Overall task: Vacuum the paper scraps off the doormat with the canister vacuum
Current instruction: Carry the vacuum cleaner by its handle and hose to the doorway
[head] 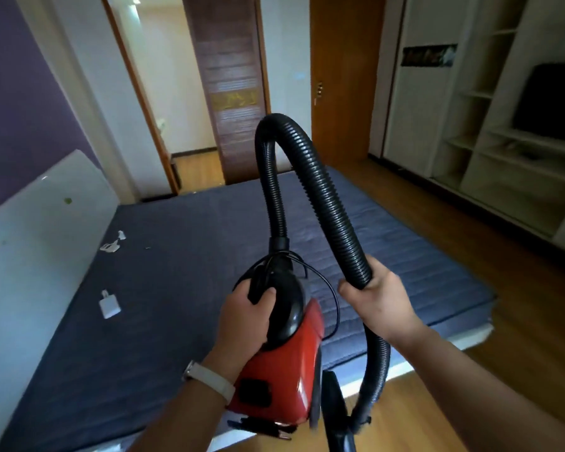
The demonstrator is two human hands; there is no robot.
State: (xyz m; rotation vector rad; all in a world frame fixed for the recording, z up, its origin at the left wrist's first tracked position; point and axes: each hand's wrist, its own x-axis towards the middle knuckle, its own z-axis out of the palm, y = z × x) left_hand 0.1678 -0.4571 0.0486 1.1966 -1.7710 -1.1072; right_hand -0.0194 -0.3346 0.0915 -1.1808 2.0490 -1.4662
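Left hand (247, 316) gripping red vacuum (284, 370) handle, right hand (377, 296) clasping hose (323, 197)

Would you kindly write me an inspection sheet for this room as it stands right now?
Surface: blue mattress on a wooden floor.
Job's things: red canister vacuum carried, black hose looping up; doormat and scraps not seen.
Clutter: white adapters on the mattress.
Grippers: left hand on the vacuum's handle; right hand gripping the hose.
Cables: thin black cord hanging loose by the vacuum.
Surroundings: open doorway, white shelving.
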